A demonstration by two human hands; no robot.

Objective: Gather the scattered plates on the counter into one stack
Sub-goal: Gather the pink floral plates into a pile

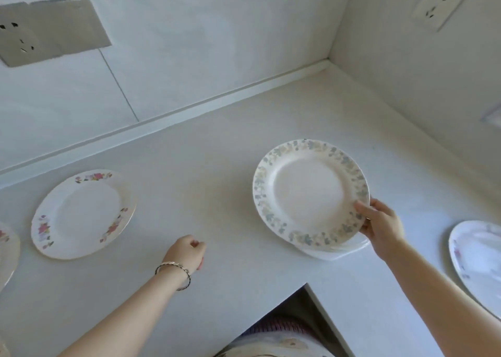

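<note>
A single head-worn wide-angle camera looks forward and steeply down from above the counter [222,183], close over its inner front corner. It faces the back wall and the far right corner, where the side wall meets it.

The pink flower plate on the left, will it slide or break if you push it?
The pink flower plate looks glazed and lies flat on the smooth counter, so it would probably slide easily. It seems stiff ceramic, likely to chip or break if dropped.

White counter [230,145]: pink-flowered plate [82,214] left, plate stack [336,251] centre-right, pale plate [477,256] far right.
</note>
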